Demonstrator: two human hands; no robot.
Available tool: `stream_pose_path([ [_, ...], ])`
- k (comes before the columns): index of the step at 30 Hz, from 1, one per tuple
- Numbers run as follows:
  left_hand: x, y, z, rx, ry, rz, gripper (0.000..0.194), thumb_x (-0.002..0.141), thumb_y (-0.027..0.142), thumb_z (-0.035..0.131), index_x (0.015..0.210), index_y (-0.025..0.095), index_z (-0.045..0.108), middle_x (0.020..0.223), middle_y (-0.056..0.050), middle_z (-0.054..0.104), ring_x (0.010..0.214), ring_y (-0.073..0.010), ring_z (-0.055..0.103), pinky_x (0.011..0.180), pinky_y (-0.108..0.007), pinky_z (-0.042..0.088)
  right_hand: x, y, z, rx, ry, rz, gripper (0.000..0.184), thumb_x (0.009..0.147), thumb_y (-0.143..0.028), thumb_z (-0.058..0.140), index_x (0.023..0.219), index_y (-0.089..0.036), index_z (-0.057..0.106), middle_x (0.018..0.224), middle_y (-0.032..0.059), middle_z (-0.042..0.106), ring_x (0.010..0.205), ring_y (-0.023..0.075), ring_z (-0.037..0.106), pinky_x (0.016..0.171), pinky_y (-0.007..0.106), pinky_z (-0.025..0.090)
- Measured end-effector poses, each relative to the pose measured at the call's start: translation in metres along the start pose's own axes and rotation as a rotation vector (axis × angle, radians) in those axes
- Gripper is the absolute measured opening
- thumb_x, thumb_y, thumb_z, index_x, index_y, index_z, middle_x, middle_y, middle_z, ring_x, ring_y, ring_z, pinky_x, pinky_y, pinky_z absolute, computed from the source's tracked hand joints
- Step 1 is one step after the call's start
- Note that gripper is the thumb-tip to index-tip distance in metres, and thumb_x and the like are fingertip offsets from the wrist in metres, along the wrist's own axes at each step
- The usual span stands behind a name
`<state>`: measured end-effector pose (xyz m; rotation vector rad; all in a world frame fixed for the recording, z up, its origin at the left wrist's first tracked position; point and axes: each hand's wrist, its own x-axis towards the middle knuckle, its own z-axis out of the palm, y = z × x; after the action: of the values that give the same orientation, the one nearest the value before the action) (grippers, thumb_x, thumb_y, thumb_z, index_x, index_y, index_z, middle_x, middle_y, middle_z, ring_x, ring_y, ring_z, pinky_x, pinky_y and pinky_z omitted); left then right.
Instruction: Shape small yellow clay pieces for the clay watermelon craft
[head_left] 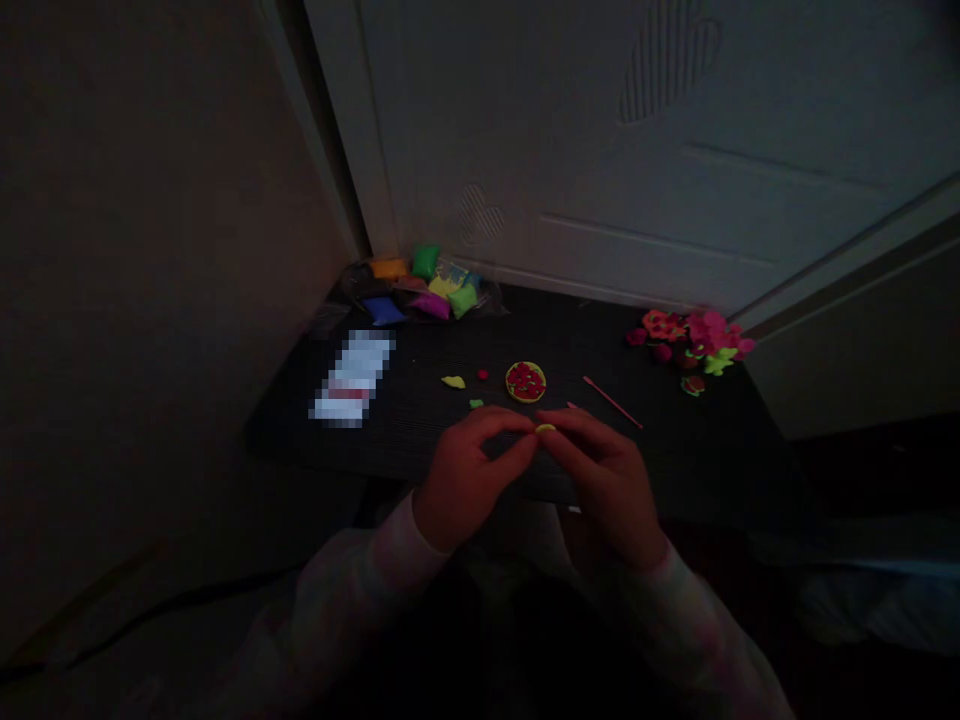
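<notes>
Between the fingertips of both hands is a small yellow piece of modelling clay (546, 428), flat and rounded. My left hand (469, 475) pinches its left side, and my right hand (607, 480) pinches it from the right. Just beyond the fingers lies a round clay disc with a yellow rim and a red top (526, 382), speckled with green. To its left are a small red clay ball (483, 375), a yellow clay scrap (454, 382) and a green clay bit (476, 404). A thin pink modelling stick (613, 402) rests to the right of the disc.
Colourful clay packets (426, 262) in clear plastic fill the table's back left. A blurred pale rectangle (354, 380) lies in front of them. Several bright clay shapes (709, 335) stand at the back right. The dark table (712, 450) meets a white panel (600, 260) behind it.
</notes>
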<state>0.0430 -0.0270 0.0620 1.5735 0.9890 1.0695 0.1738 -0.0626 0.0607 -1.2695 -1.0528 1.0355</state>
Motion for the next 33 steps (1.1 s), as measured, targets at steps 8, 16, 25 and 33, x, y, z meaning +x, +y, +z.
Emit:
stream_pose_path([
  [8,-0.002,0.001,0.001,-0.050,-0.025,-0.048,0.009,0.070,0.021,0.063,0.077,0.018,0.066,0.083,-0.002,0.068,0.077,-0.0147,0.061,0.073,-0.026,0.048,0.002,0.001,0.000,-0.017,0.034,-0.086,0.004,0.070,-0.022,0.064,0.069,-0.025,0.066,0.073,-0.0028,0.060,0.073,0.0119,0.056,0.070,0.027,0.044],
  [16,0.001,0.001,0.002,-0.141,-0.004,-0.129,0.010,0.069,0.026,0.064,0.075,0.019,0.068,0.080,-0.001,0.070,0.075,-0.0154,0.063,0.072,-0.026,0.048,-0.005,0.008,0.006,-0.072,0.103,-0.142,0.012,0.076,-0.027,0.057,0.077,-0.026,0.070,0.083,0.0011,0.066,0.082,0.0156,0.059,0.076,0.033,0.046],
  [25,-0.003,-0.003,0.005,-0.065,0.055,-0.019,0.007,0.074,0.021,0.059,0.076,0.018,0.065,0.079,0.000,0.067,0.075,-0.0128,0.060,0.072,-0.024,0.046,-0.008,0.010,0.011,0.061,0.125,-0.065,0.009,0.071,-0.024,0.064,0.079,-0.024,0.066,0.077,-0.0017,0.065,0.075,0.0131,0.059,0.071,0.027,0.047],
  [33,-0.006,-0.003,0.009,-0.098,0.088,-0.060,0.014,0.072,0.023,0.061,0.085,0.019,0.065,0.086,-0.002,0.067,0.080,-0.0140,0.060,0.074,-0.025,0.046,-0.003,0.006,0.009,-0.016,0.169,-0.106,0.005,0.075,-0.024,0.059,0.075,-0.023,0.064,0.075,-0.0027,0.064,0.074,0.0120,0.059,0.072,0.027,0.045],
])
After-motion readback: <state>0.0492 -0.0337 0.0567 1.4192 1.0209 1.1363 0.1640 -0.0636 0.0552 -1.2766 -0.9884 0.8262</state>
